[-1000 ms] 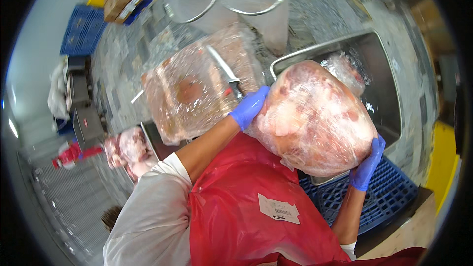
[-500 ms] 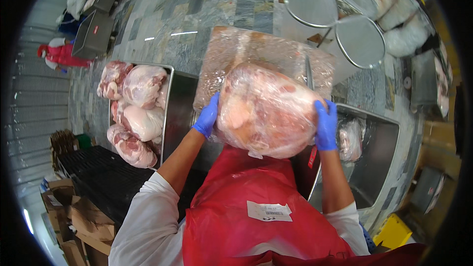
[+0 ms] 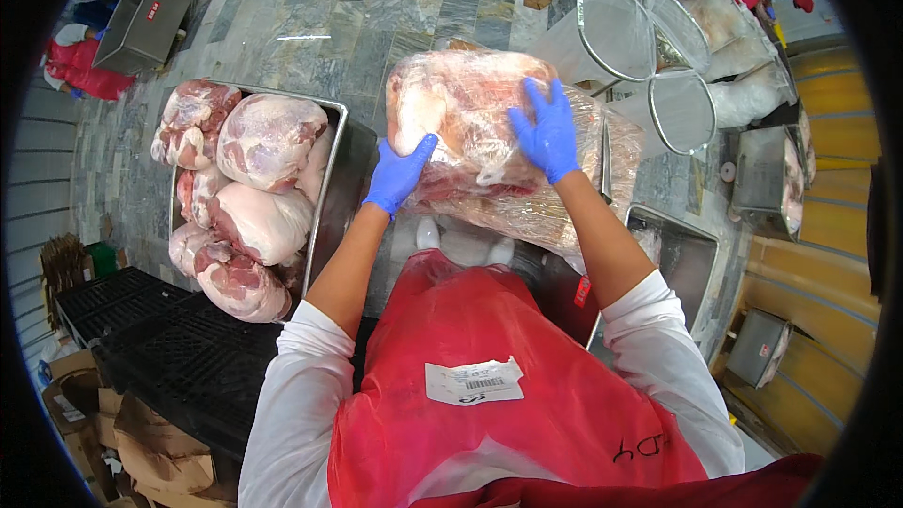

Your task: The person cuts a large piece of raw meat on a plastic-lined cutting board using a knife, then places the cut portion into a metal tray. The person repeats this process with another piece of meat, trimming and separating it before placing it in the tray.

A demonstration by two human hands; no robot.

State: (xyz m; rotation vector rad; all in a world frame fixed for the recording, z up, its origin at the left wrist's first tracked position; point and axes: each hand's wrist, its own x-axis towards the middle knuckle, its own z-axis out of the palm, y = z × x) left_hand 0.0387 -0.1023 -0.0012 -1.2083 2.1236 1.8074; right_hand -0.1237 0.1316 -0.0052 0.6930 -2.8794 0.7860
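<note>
A large slab of pink and white meat (image 3: 470,113), with a shiny film over it, rests on a plastic-wrapped work surface (image 3: 578,198) in front of me. My left hand (image 3: 400,176), in a blue glove, grips its near left corner; the thumb lies on top and the other fingers are partly hidden at the side. On the right part of the meat lies my blue-gloved right hand (image 3: 548,132), palm down with fingers spread. A narrow metal blade (image 3: 605,162), like a knife, lies on the wrapped surface just right of that hand.
At my left stands a metal tub (image 3: 329,188) heaped with several big meat pieces (image 3: 263,221). Another metal tub (image 3: 691,268) is at my right. Beyond it, three hoops (image 3: 616,30) hold clear bags. Black pallets (image 3: 179,357) and cardboard boxes (image 3: 160,442) lie lower left.
The meat has moved away from me, from being held up between both hands to lying on the wrapped surface. My right hand has left its side and now lies on top.
</note>
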